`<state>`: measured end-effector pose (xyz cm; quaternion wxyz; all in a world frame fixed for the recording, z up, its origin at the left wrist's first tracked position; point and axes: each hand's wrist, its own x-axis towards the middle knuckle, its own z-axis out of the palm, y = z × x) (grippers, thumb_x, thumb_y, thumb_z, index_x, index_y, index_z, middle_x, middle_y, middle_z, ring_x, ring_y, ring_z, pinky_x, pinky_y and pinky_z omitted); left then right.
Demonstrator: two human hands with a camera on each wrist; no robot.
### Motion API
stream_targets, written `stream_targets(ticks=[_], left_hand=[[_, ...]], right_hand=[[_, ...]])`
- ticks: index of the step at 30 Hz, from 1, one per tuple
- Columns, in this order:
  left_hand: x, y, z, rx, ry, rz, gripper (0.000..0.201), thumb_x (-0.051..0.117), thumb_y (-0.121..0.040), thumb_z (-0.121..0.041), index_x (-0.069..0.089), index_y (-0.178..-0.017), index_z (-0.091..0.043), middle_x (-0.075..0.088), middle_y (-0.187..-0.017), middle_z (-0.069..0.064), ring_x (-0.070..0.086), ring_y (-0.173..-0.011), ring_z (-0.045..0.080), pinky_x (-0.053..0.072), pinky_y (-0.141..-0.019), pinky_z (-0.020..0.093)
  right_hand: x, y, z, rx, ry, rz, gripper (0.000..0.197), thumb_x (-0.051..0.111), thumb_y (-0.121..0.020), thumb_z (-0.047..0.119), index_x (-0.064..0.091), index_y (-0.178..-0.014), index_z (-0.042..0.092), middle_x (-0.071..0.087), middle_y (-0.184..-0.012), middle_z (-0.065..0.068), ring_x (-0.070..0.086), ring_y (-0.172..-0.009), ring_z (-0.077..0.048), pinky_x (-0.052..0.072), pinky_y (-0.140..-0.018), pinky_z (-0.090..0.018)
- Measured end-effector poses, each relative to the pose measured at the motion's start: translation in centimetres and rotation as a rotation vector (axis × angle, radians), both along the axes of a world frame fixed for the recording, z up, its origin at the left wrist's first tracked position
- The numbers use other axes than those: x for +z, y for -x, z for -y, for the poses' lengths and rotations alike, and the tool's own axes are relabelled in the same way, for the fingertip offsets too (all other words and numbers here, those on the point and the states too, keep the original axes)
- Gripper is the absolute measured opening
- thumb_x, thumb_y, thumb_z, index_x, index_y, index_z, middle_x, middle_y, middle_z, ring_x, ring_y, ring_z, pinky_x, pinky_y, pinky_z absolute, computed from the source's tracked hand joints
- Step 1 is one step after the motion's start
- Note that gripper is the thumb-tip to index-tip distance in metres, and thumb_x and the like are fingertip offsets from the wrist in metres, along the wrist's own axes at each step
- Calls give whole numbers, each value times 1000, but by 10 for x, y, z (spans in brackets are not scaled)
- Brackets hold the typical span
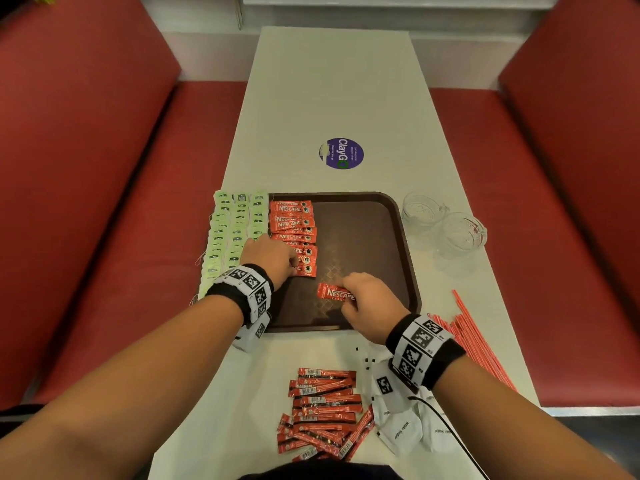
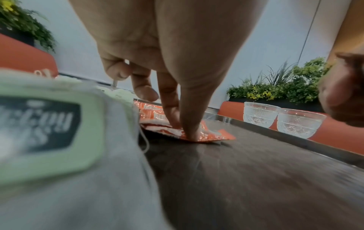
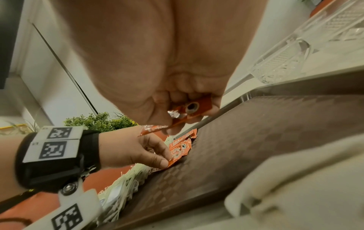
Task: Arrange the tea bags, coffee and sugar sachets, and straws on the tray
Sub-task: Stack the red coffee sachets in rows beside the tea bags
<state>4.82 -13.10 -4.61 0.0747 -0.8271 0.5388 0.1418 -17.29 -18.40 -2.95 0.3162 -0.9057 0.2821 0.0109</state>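
Coffee sachet [image 1: 335, 294] pinched in right hand [image 1: 369, 306] above near part of tray [image 1: 398, 258] | sachet row [image 1: 294, 233] at tray's left pressed by left hand [image 1: 273, 259], fingers straight | tea bags [image 1: 232, 237] laid left of row | straws [image 1: 474, 337] on tabletop [image 1: 329, 81], right

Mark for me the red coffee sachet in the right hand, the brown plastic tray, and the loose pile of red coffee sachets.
Red coffee sachet in the right hand [image 1: 335, 293]: head view, printed front.
Brown plastic tray [image 1: 398, 206]: head view, far right rim.
Loose pile of red coffee sachets [image 1: 325, 410]: head view, middle of pile.
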Motion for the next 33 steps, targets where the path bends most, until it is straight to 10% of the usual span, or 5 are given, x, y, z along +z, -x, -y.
stream_targets(ticks=[6,11,17,22,33], left_hand=[[19,21,-14,-145,385,-298,31,53,-96,-53,75,-99,-32,69,-88,-14,51,-86,9,39,-81,31],[20,31,-25,-323,263,-259,23,62,-90,-51,74,-104,-36,65,-87,-16,46,-88,11,39,-84,36],[9,11,-41,-168,190,-151,15,62,-92,-47,72,-99,-37,64,-87,-17,50,-92,13,40,-80,33],[-6,9,-50,-93,15,-26,20,59,-91,-55,70,-97,-41,67,-98,-15,50,-101,16,38,-88,39],[-11,21,-36,-70,34,-21,19,67,-86,-52,71,-101,-40,68,-96,-13,53,-105,17,43,-91,38]], right_hand=[[5,-4,-2,-74,-76,12,27,57,-92,10,55,-116,22,60,-101,3,57,-88,-13,46,-79,-26],[5,-9,-4,-95,-111,64,28,61,-92,11,41,-103,26,62,-90,1,58,-75,-12,42,-66,-25],[4,-1,-10,-99,-14,-31,49,75,-85,30,47,-125,25,50,-118,9,51,-103,-10,45,-89,-25],[1,2,-24,220,-63,-267,27,74,-86,42,56,-102,29,60,-88,10,58,-81,-12,50,-74,-29],[-16,-8,-48,411,59,-485,27,70,-88,41,67,-105,21,67,-102,-1,59,-87,-22,51,-76,-33]])
